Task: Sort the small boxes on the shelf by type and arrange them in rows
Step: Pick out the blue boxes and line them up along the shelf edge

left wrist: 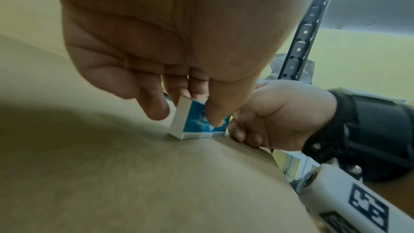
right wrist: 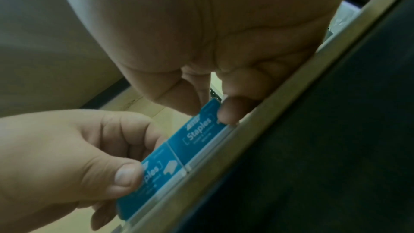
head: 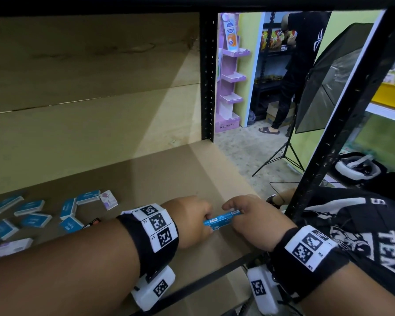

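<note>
Left hand (head: pixel 193 221) and right hand (head: pixel 252 218) each pinch one of two blue staple boxes (right wrist: pixel 179 150) stood on edge, end to end, at the shelf (head: pixel 169 179) front: probably light, rigid, smooth cartons, best gripped across the broad faces.

purple box (head: pixel 12 247) cut off at left edge; print blurred.
</note>
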